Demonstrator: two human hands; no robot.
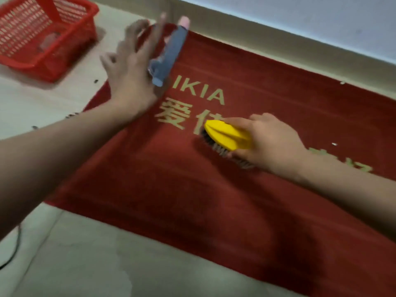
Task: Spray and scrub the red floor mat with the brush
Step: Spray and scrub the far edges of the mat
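On the pale floor (85,264) lie the red floor mat (192,200) and a red basket (46,63).

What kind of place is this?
Probably an indoor entrance or hallway floor: a red mat with printed lettering lies on pale tiles beside a wall, with a red basket nearby.

R hand (272,144) grips brush (227,136) — on mat (192,200), blurry
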